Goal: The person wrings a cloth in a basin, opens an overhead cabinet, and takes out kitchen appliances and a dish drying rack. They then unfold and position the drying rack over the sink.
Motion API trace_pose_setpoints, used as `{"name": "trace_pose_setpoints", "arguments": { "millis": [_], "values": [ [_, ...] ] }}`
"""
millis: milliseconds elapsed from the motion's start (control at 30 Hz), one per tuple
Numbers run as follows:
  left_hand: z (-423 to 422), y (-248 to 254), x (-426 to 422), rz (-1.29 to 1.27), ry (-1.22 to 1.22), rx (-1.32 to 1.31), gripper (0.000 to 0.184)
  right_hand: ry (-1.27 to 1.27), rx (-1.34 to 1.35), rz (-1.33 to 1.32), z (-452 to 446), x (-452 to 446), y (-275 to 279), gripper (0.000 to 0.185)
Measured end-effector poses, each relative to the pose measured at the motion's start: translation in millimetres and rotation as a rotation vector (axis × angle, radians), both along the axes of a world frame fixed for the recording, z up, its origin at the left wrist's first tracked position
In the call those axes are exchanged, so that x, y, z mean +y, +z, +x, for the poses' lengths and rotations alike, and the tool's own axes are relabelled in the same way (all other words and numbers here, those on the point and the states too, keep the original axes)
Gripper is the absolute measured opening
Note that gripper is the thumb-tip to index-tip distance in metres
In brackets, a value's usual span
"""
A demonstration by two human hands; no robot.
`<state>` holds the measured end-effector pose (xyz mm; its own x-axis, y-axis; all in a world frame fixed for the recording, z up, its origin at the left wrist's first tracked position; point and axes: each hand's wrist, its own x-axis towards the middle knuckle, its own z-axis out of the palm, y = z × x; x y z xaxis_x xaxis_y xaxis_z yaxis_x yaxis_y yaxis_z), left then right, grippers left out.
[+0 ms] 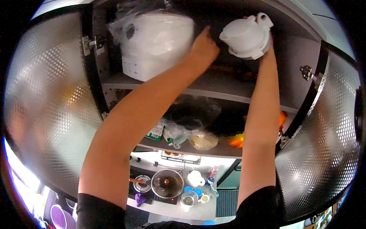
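In the upper part of an open wall cabinet, my right hand (268,52) holds up a white plastic jug-like piece (246,36). The piece is tilted, with a pointed spout to the left and a looped tab at upper right. Most of the right hand's fingers are hidden behind it. My left hand (206,46) reaches into the same space with one finger stretched upward and nothing seen in it. Beside it on the left stands a large white appliance (158,45), partly wrapped in clear plastic. A small gap separates the left hand from the jug-like piece.
The upper shelf (225,84) and a lower shelf with plastic bags (181,133) lie before me. Textured doors, left (49,91) and right (320,152), stand open. Below are a lidded pan (167,184) on the stove, a white teapot (194,178) and a glass jug (189,199).
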<state>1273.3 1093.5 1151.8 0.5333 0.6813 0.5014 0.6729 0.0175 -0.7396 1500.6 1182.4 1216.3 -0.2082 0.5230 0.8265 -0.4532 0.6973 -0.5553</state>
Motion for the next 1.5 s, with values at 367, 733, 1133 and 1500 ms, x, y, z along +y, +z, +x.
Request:
{"name": "trace_pose_setpoints", "arguments": {
  "millis": [367,733,1133,1500],
  "values": [
    [-32,-79,-144,-0.452,-1.154,-1.283,0.037,0.484,0.243,0.171,-9,-18,-15,0.043],
    [-7,-220,-232,-2.073,-1.512,-1.895,0.116,-0.045,0.339,0.628,-73,-323,-181,0.022],
    [-27,-422,-315,-2.588,-0.827,-2.430,0.092,-0.742,-0.006,-0.197,-56,-415,-444,0.046],
    [-69,-497,-295,-2.061,-0.249,-2.090,0.087,-0.295,-0.082,-1.304,-43,-468,-580,0.067]
  ]
}}
